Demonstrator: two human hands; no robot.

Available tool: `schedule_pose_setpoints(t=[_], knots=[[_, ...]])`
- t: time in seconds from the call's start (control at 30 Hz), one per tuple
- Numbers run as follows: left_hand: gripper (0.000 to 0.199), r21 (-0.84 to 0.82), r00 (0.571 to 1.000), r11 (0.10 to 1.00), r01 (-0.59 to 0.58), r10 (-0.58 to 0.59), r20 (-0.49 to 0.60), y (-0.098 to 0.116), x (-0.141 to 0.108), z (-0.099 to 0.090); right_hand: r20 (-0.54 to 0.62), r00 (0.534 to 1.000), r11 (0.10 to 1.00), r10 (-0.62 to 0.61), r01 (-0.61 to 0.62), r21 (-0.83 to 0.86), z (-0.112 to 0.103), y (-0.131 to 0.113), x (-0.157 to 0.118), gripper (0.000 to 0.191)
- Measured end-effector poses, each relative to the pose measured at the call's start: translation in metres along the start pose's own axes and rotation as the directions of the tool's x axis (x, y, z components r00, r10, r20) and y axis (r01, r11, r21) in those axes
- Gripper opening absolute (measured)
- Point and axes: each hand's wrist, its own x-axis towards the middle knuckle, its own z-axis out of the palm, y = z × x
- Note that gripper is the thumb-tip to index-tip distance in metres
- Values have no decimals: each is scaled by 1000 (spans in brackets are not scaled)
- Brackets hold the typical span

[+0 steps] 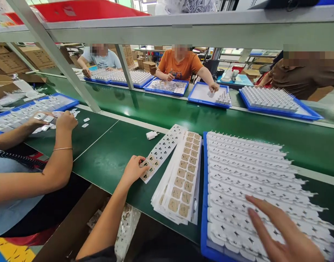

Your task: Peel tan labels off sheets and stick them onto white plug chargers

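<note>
My left hand (132,170) pinches the lower end of a sticker sheet (163,147). Most of that sheet is bare white backing with dark marks; a few tan stickers remain near my fingers. To its right lies a fanned stack of label sheets (186,173) with tan square stickers in two columns. A single white plug adapter (151,135) rests on the green table beyond my left hand. Above the blue tray (204,222) at the right, my right hand (288,234) is open, fingers apart, over tight rows of white plug adapters (238,174). Whether its fingertips touch them I cannot tell.
At left, a co-worker's hands (64,122) handle small white parts beside another blue tray (60,100). A green conveyor belt (156,109) runs behind the table. Beyond it, several people sit at blue trays (207,92). A metal shelf beam (167,34) and post (63,62) stand overhead and left.
</note>
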Motion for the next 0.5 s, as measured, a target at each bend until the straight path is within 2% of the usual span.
schedule_pose_setpoints(t=[0.03,0.1,0.2,0.27,0.37,0.5], knots=[[32,-24,1000,1000,-4,3,-17,3,-3,0,13,993,992,-117,117,37,13,-18,4,30],[24,-79,999,997,-21,18,-44,11,-15,0,-31,950,941,-312,313,130,39,-52,11,25],[17,-191,997,980,-56,46,-56,28,-42,-7,-4,901,871,-434,421,253,71,-91,20,23],[22,-351,994,931,-97,76,-74,42,-64,-18,-38,875,825,-483,470,313,85,-109,27,26],[32,-573,987,805,-154,152,-52,66,-94,-43,-128,837,759,-532,539,367,93,-131,41,33],[33,-615,960,764,-194,276,41,96,-116,-68,-226,788,691,-573,612,384,81,-148,55,35]])
